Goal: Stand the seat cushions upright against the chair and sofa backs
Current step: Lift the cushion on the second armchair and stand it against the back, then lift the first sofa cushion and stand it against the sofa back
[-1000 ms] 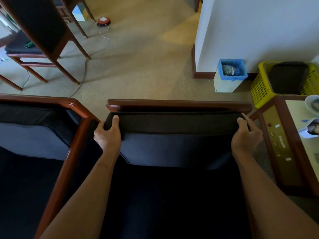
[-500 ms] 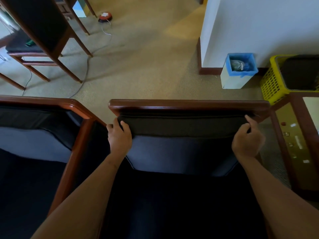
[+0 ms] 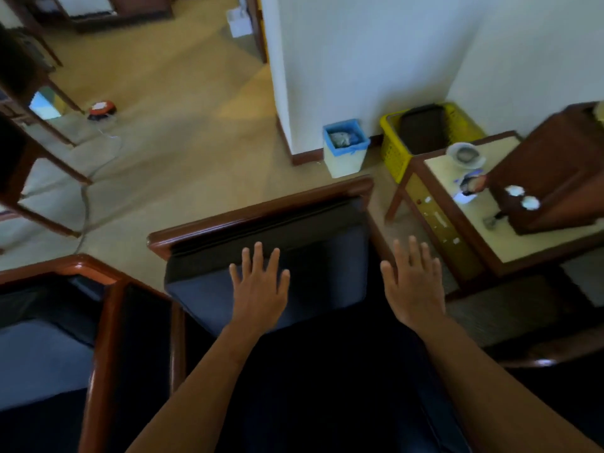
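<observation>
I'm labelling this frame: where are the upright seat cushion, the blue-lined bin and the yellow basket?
seat cushion (image 3: 320,276): head view, its front face.
blue-lined bin (image 3: 343,161): head view, white front wall.
yellow basket (image 3: 394,152): head view, left wall.

Spread left hand before upright cushion

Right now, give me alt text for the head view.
Both hands are open, fingers spread: the left hand over the dark seat cushion standing against the chair back, the right hand just off its right edge. A side table stands further right.
</observation>
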